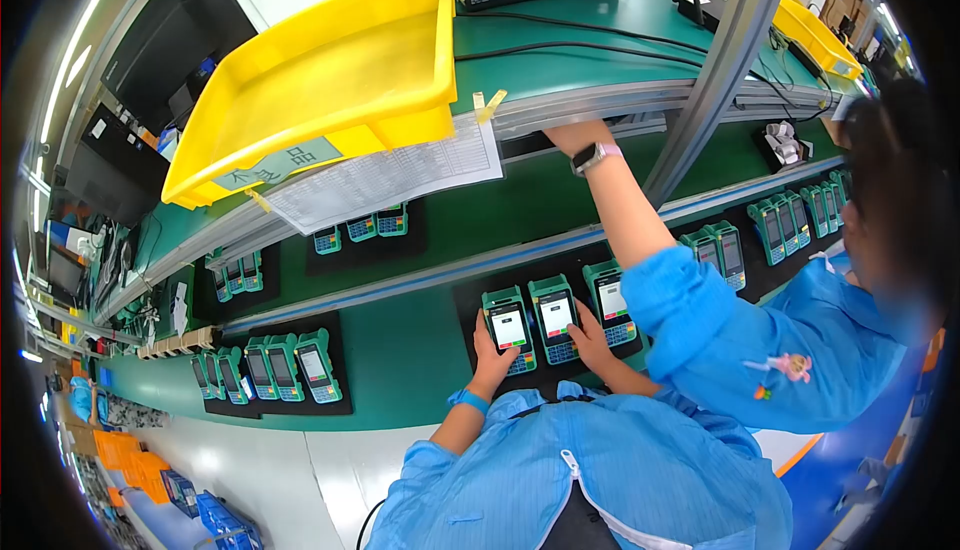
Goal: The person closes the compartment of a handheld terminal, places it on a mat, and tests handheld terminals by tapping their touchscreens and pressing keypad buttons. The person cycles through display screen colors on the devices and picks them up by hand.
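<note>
1. Green bench (400, 390): carries left terminal (507, 326) and middle terminal (553, 312), both lit.
2. Work remaining (display text illegible): cannot be judged.
3. Left hand (488, 364): touches left terminal, closure unclear.
4. Right hand (596, 350): unclenched, touches middle terminal.

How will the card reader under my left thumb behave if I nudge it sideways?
The card reader is likely stiff, given its hard-looking case. Its blocky shape probably won't roll. Nudged right, it may bump the neighbouring reader.
</note>
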